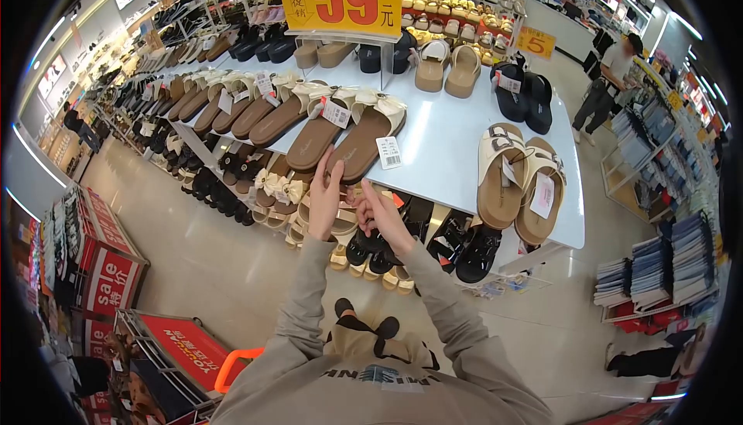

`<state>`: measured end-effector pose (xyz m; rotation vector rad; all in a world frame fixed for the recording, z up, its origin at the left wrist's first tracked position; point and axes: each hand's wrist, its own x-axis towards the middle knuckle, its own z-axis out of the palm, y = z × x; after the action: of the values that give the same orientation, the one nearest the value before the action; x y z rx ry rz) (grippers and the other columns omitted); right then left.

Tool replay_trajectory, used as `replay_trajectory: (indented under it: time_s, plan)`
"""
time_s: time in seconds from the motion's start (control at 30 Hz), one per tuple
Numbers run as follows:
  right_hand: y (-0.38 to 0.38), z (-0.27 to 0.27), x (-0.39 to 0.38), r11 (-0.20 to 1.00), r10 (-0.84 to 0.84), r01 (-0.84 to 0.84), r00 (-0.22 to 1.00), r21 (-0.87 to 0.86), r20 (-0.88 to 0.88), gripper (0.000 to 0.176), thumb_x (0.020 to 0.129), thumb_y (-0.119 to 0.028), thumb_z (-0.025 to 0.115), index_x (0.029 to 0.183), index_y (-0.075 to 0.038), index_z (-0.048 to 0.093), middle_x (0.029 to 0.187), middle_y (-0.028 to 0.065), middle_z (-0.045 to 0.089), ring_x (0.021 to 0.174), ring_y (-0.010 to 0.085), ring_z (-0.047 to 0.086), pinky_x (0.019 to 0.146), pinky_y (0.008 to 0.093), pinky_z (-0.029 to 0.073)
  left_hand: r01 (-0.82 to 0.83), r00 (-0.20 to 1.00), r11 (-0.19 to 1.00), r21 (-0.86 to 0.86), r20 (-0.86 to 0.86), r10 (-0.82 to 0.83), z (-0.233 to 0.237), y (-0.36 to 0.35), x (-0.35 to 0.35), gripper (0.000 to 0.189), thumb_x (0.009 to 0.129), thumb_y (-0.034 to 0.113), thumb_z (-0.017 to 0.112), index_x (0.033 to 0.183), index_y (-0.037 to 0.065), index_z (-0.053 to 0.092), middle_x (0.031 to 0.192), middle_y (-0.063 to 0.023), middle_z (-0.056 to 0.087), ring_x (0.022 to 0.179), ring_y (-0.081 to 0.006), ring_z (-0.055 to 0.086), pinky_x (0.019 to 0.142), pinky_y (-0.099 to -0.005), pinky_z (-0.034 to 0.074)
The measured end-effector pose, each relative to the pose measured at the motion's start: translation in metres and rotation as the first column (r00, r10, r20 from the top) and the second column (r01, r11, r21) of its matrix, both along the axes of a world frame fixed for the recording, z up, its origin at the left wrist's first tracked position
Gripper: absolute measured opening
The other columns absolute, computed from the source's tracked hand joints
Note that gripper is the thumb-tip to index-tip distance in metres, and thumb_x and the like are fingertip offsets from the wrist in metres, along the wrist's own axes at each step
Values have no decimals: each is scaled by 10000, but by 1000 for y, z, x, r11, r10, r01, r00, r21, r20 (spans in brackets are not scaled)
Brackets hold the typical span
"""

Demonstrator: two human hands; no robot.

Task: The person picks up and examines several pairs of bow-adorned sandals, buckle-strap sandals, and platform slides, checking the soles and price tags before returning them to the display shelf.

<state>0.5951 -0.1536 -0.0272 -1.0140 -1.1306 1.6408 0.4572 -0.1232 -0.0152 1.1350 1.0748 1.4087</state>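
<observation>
My left hand (323, 207) is at the heel of a brown-soled slipper (360, 146) with a cream bow strap, at the front edge of the white display table. Its fingertips rest on the heel, with the thumb side over the insole. Just to the right, my right hand (381, 214) is below the same heel, one finger pointing up close to it and the others loosely bent. A matching slipper (313, 142) lies alongside on the left. A white price tag (390, 152) lies at the slipper's right side.
The white table (433, 142) carries cream buckled sandals (503, 181), black slides (524, 94) and a row of similar slippers. Shelves underneath hold black sandals (460, 247). A yellow price sign (344, 5) stands above. Behind me is an orange handle (232, 367); another person (615, 73) stands right.
</observation>
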Motion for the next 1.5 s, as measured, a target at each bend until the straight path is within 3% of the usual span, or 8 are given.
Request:
replay_trajectory:
  time_s: [0.13, 0.37, 0.43, 0.5, 0.57, 0.63, 1.03, 1.5]
  plan:
    - [0, 7, 5, 999, -48, 48, 999, 17, 11, 558, 962, -547, 408, 829, -22, 540, 589, -7, 436, 492, 74, 449, 436, 207, 372, 73, 990, 995, -75, -118, -82, 1, -6, 7, 510, 952, 274, 562, 1364, 5, 426, 832, -6, 593, 566, -23, 441, 482, -180, 353]
    - [-34, 3, 37, 958, -284, 281, 955, 52, 86, 506, 942, -477, 520, 773, -1, 546, 549, -5, 472, 444, 64, 448, 402, 210, 337, 331, 943, 937, -110, -1, -333, 19, -46, 25, 471, 951, 267, 570, 1363, 64, 466, 759, -18, 594, 605, -29, 503, 520, -181, 388]
    - [-35, 0, 46, 963, -269, 269, 963, -34, -13, 474, 942, -451, 533, 800, 1, 545, 553, 2, 474, 450, 74, 456, 411, 213, 345, 51, 991, 999, -18, -126, -53, 15, -37, 7, 424, 943, 267, 581, 1304, 52, 519, 770, -29, 605, 623, -53, 529, 556, -207, 424]
    - [-43, 2, 50, 957, -286, 282, 956, -64, -67, 459, 945, -437, 533, 816, 3, 545, 559, 6, 476, 457, 78, 461, 417, 214, 351, -305, 813, 856, 417, -355, 462, 22, -26, -10, 371, 897, 214, 646, 1211, 33, 569, 911, -77, 622, 746, -128, 581, 694, -294, 487]
    - [-54, 5, 50, 956, -290, 280, 949, -90, -123, 444, 948, -423, 533, 833, 5, 544, 565, 10, 479, 464, 81, 466, 424, 215, 357, -342, 747, 784, 518, -357, 562, 20, -8, -28, 405, 842, 204, 703, 1190, 39, 579, 1093, -118, 585, 905, -201, 597, 783, -336, 489]
    - [-69, 4, 48, 955, -287, 268, 944, -127, -164, 424, 954, -404, 527, 855, 8, 540, 576, 12, 477, 479, 84, 469, 438, 216, 369, -280, 453, 689, 669, -541, 709, 22, 1, -35, 467, 796, 232, 744, 1187, 39, 579, 1251, -143, 500, 1052, -272, 564, 869, -386, 477]
    - [-72, 8, 59, 924, -381, 375, 920, -79, -95, 401, 973, -377, 501, 872, 8, 552, 603, 32, 520, 484, 79, 475, 448, 204, 383, -256, 558, 772, 582, -563, 610, 18, 12, -9, 697, 754, 162, 751, 1383, 174, 452, 1199, -134, 511, 1055, -319, 557, 860, -407, 484]
    - [-70, 2, 60, 883, -469, 465, 872, -66, -137, 404, 982, -361, 490, 848, 16, 545, 585, 45, 532, 449, 87, 471, 429, 212, 385, -114, 722, 785, 609, -491, 487, 15, -21, 65, 572, 715, 101, 786, 1246, 31, 585, 1268, -122, 582, 1088, -246, 616, 899, -323, 504]
